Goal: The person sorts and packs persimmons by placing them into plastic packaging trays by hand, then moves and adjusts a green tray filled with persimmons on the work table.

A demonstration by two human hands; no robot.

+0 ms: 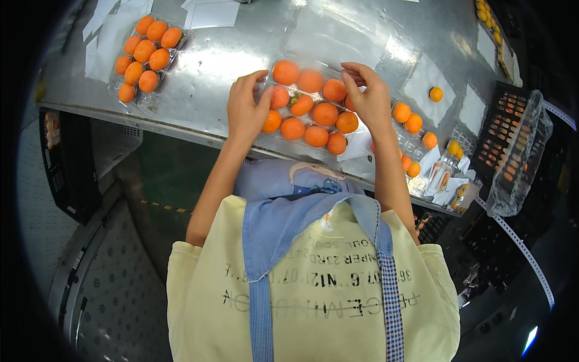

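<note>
A clear plastic clamshell box (310, 59) filled with several oranges (325, 113) lies on the metal table in front of me. Plastic covers the fruit at its far side with a hazy shine. One orange (301, 104) near the middle shows a green leaf or calyx. At the left side of the box, my left hand (246, 107) curls its fingers and thumb around the edge. My right hand (369, 99) grips the far right side, its thumb bent inward over an orange. The fingertips of both hands are partly hidden by the plastic edge.
Another filled box of oranges (145, 51) stands at the far left of the metal table (217, 51). More loose oranges (414, 123) sit in clear trays on the right. White papers (211, 14) lie about. A black crate (497, 130) with a plastic bag stands beyond the right edge.
</note>
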